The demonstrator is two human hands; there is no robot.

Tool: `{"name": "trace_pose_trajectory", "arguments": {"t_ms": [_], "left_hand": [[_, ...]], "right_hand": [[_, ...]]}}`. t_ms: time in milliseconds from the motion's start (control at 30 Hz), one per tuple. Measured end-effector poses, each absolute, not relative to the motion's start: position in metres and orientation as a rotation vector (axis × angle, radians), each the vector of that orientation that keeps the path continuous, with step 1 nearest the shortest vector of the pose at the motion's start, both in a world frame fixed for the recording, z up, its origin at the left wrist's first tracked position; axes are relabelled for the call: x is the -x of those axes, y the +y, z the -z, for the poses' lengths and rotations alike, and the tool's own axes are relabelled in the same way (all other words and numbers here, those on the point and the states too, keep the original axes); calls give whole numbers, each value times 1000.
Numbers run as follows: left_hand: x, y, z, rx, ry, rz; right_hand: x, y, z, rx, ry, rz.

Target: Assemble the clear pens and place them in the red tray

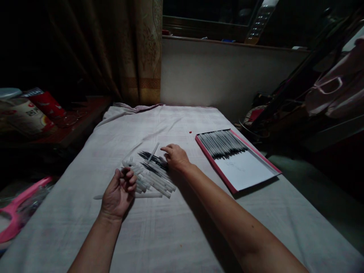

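A loose pile of clear pens with dark tips [153,176] lies in the middle of the cloth-covered table [170,227]. My left hand [118,192] rests at the pile's left edge, palm up, fingers curled around the ends of a few pens. My right hand [176,156] lies palm down on the pile's far right side, fingers bent and touching the dark-tipped pens. One pen [152,152] sticks up at an angle just left of my right hand. Another lies alone [148,196] beside my left hand.
A flat pink-edged box [256,174] at the right holds a neat row of pens [223,143] in its far half. A small red dot [190,132] lies on the cloth. Packets and a cup [25,113] sit on a side shelf at left; a pink hanger [17,208] lies lower left.
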State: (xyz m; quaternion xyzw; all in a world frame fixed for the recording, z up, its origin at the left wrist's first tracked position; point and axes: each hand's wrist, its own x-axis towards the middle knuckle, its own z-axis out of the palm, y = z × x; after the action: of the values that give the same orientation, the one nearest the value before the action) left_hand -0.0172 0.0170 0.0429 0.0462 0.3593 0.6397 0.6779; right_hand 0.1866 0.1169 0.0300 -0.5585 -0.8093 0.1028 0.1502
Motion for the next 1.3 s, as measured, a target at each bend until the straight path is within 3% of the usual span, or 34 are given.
{"name": "trace_pose_trajectory", "arguments": {"t_ms": [333, 467, 567, 667, 833, 967, 1100, 1300], "left_hand": [[19, 23, -35, -221, 859, -1447], [10, 20, -23, -685, 1161, -1581], [1, 13, -16, -1423, 1469, -1651], [-5, 6, -9, -2023, 1574, -1461], [-5, 4, 1, -2189, 1624, -1148], [-2, 6, 3, -2086, 1688, -1201], [-1, 6, 4, -2035, 1719, -1267], [0, 10, 10, -2100, 1726, -1250]], "right_hand": [[-159, 152, -34, 1587, -2601, -121], [-168, 129, -41, 1591, -2560, -160], [-176, 95, -40, 1421, -2452, -388], [-183, 65, -37, 1149, -2266, -803], [-197, 67, -27, 1020, -1921, -1259], [-203, 92, -21, 1406, -1805, -906], [-194, 99, -24, 1737, -2123, -488], [-178, 93, -30, 1917, -2336, -343]]}}
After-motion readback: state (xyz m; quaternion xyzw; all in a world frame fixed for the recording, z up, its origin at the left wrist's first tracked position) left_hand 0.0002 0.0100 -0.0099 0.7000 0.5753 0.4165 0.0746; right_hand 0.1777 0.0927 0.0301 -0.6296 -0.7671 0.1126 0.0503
